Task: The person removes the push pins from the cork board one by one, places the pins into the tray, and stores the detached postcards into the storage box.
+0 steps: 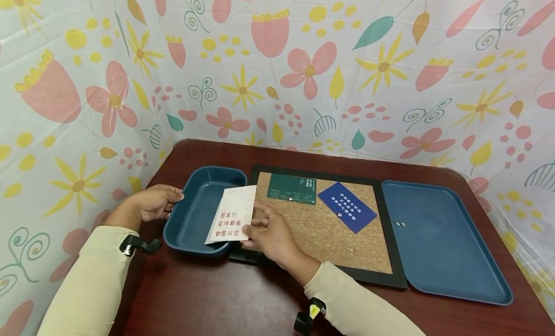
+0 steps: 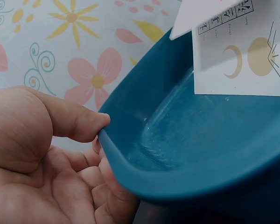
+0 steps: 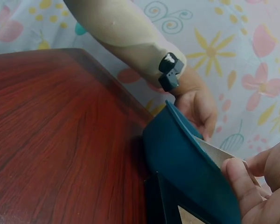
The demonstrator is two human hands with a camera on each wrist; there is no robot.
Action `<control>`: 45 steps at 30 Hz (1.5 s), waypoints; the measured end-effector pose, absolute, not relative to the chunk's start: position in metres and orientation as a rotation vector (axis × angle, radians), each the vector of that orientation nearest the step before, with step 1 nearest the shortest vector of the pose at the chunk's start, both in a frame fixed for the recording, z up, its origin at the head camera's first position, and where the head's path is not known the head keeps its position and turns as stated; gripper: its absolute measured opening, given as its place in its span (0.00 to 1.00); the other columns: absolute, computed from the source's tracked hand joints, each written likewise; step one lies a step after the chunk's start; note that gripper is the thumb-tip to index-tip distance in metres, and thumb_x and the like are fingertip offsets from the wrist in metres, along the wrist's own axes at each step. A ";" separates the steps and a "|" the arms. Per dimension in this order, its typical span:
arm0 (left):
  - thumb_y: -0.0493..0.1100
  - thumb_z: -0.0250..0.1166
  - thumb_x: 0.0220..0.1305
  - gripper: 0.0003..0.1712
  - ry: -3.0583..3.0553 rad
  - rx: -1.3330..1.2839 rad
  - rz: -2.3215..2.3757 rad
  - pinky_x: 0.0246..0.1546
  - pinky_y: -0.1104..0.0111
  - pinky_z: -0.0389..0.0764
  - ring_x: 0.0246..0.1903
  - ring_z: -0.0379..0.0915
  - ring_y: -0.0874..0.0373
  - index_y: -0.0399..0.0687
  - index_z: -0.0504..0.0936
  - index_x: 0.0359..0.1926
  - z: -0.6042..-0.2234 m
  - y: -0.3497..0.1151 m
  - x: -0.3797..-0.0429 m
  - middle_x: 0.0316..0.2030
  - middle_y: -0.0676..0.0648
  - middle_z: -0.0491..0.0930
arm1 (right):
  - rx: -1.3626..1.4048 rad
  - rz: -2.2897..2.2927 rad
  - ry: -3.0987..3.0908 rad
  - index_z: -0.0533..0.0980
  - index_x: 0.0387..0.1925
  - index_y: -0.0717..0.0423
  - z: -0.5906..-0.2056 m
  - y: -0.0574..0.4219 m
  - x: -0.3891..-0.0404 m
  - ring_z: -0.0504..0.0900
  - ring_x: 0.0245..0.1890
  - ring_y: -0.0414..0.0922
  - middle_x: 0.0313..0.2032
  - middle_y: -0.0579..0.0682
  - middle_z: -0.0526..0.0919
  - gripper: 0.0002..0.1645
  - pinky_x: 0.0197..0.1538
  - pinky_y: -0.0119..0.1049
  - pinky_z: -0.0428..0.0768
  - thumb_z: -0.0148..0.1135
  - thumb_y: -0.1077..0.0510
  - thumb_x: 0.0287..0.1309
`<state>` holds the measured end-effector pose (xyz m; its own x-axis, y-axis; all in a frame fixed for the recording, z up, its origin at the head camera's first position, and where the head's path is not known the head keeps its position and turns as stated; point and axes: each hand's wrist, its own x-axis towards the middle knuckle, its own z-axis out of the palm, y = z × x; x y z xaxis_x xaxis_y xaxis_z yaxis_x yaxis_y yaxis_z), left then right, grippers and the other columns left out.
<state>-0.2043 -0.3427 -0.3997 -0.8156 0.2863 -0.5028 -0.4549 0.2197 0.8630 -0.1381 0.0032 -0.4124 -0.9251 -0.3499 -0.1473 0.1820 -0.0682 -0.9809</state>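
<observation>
My left hand (image 1: 157, 204) grips the left rim of a deep blue plastic bin (image 1: 194, 220), thumb over the edge and fingers curled beneath. Pinched between thumb and fingers of my right hand (image 1: 277, 237) are white cards (image 1: 231, 215), the top one printed with red characters. They overlap the bin's right side in the head view. The left wrist view shows the underside of a card (image 2: 233, 74), with a crescent and a round tan shape. Beside the bin lies a black-framed cork board (image 1: 347, 251), which bears a green card (image 1: 299, 184) and a blue card (image 1: 349, 208).
A shallow blue tray (image 1: 451, 249) sits right of the cork board, with small shiny pins (image 1: 400, 224) near its left edge. Each pinned card has a silvery pin. The dark red wooden table (image 1: 208, 297) meets a flower-print cloth (image 1: 269, 85) at the back and left.
</observation>
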 end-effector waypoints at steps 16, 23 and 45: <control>0.37 0.51 0.79 0.11 1.929 -0.165 1.654 0.37 0.63 0.84 0.37 0.82 0.54 0.34 0.72 0.54 -0.401 -0.341 -0.204 0.39 0.45 0.83 | -0.226 -2.023 1.838 0.61 0.74 0.67 -0.418 0.003 -0.137 0.89 0.33 0.50 0.44 0.58 0.86 0.41 0.38 0.42 0.88 0.68 0.65 0.66; 0.37 0.51 0.79 0.12 1.928 -0.159 1.653 0.37 0.62 0.84 0.38 0.83 0.54 0.33 0.72 0.55 -0.401 -0.341 -0.204 0.39 0.45 0.84 | -0.210 -2.055 1.824 0.61 0.73 0.67 -0.420 0.007 -0.137 0.88 0.32 0.51 0.44 0.62 0.85 0.40 0.40 0.47 0.88 0.67 0.68 0.64; 0.38 0.51 0.80 0.15 1.978 -0.169 1.637 0.37 0.61 0.85 0.40 0.83 0.53 0.32 0.69 0.59 -0.399 -0.339 -0.201 0.41 0.44 0.83 | -0.217 -2.015 1.907 0.64 0.71 0.70 -0.427 0.016 -0.139 0.88 0.33 0.51 0.43 0.59 0.87 0.36 0.39 0.42 0.88 0.65 0.67 0.66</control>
<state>-0.2010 -0.3385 -0.3986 -0.8349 0.2493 -0.4906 -0.4354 0.2460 0.8660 -0.1386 0.0159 -0.4269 -0.9247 -0.3575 -0.1307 0.1502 -0.0271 -0.9883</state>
